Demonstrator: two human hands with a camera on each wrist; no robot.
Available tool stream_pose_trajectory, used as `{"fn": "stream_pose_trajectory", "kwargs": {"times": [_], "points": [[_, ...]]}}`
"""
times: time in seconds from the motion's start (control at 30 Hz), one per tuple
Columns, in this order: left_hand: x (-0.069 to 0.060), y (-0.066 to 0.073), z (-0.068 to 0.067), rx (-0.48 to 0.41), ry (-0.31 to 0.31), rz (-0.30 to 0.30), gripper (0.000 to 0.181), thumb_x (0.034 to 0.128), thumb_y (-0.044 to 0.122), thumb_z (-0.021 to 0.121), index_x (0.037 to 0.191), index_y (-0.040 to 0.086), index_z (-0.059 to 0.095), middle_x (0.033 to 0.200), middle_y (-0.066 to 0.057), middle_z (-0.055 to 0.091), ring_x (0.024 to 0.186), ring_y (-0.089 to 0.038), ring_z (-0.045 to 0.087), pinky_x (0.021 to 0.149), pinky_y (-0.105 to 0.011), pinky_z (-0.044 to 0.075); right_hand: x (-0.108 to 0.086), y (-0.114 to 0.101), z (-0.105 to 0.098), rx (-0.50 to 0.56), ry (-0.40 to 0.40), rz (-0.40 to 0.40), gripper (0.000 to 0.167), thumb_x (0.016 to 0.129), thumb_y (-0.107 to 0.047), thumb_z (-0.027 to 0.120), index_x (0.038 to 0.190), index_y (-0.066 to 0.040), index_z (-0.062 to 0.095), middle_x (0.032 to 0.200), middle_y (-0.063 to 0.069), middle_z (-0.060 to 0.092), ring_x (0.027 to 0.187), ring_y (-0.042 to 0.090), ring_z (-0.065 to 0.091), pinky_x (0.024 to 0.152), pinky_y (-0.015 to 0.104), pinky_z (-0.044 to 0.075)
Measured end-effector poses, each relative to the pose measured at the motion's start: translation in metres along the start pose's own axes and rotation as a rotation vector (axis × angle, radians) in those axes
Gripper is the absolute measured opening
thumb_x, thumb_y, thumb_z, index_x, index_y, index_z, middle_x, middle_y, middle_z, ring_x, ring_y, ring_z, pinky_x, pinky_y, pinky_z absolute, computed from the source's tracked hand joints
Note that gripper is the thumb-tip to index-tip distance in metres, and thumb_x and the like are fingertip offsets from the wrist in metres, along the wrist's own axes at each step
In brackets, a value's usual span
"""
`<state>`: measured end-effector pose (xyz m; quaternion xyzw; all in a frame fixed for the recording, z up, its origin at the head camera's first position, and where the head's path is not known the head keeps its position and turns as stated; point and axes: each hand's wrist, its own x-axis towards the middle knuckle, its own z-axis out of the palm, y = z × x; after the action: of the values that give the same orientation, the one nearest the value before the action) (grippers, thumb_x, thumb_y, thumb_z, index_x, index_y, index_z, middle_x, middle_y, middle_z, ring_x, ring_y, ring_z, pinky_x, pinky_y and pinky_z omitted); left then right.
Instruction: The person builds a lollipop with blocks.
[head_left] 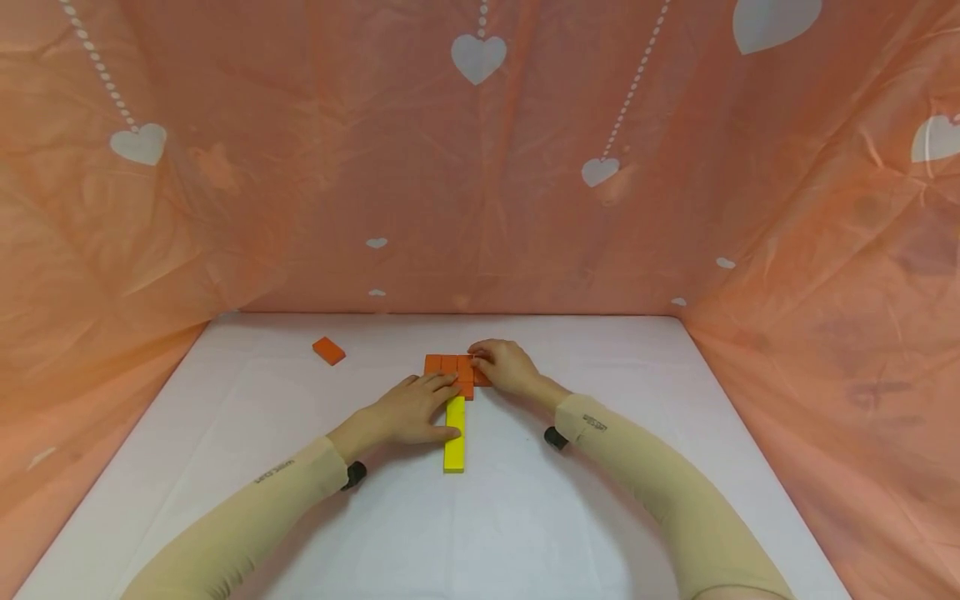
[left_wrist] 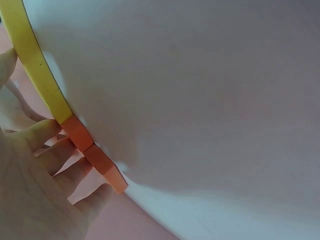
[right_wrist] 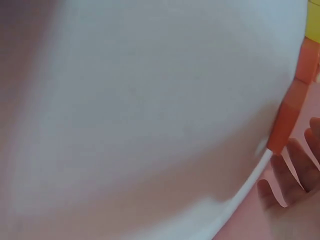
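Several flat orange blocks [head_left: 449,364] lie side by side on the white table. A long yellow strip [head_left: 454,458] runs from their near edge toward me. My left hand [head_left: 412,412] is spread over the left side, its fairly straight fingers resting on the orange blocks and its thumb touching the yellow strip. At the right end of the row, my right hand [head_left: 508,367] holds an orange block [head_left: 483,380] between thumb and curved index finger, though the hand partly covers it. In the right wrist view, other fingertips [right_wrist: 276,161] sit close to the orange end piece [right_wrist: 285,122].
One loose orange block [head_left: 328,351] lies apart at the back left of the white table [head_left: 570,533]. An orange curtain [head_left: 480,200] with white hearts rises behind the table and along both sides.
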<state>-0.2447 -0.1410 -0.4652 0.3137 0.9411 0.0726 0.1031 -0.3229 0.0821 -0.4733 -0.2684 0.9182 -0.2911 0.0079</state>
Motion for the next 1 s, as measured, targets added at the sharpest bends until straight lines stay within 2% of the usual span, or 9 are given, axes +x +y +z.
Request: {"fn": "stream_pose_trajectory", "kwargs": {"times": [0.17,0.43,1.0], "points": [[-0.001,0.001,0.0,0.003,0.001,-0.01,0.083,0.0968,0.062,0.062,0.158,0.008,0.044,0.167,-0.012,0.035,0.154,-0.035,0.03,0.121,-0.061,0.03,-0.008,0.004,-0.007,0.014,0.017,0.033,0.03,0.101,-0.015,0.067,0.129,-0.004,0.07,0.132,0.014,0.069,0.124,0.032,0.064,0.109,0.048,0.05],[-0.002,0.001,-0.002,-0.007,-0.002,-0.017,0.082,0.0973,0.061,0.062,0.158,0.007,0.045,0.167,-0.014,0.035,0.154,-0.037,0.029,0.121,-0.061,0.029,-0.016,0.01,-0.012,-0.004,-0.059,0.08,0.041,0.101,-0.019,0.069,0.137,-0.001,0.065,0.138,0.016,0.065,0.133,0.033,0.058,0.116,0.048,0.043],[-0.001,0.001,-0.001,0.008,-0.003,-0.011,0.083,0.0968,0.063,0.061,0.158,0.01,0.044,0.167,-0.012,0.035,0.155,-0.035,0.03,0.121,-0.061,0.029,-0.017,0.012,-0.011,-0.065,-0.066,0.023,0.04,0.101,-0.018,0.068,0.137,-0.002,0.066,0.138,0.016,0.066,0.132,0.035,0.058,0.115,0.049,0.043]]}}
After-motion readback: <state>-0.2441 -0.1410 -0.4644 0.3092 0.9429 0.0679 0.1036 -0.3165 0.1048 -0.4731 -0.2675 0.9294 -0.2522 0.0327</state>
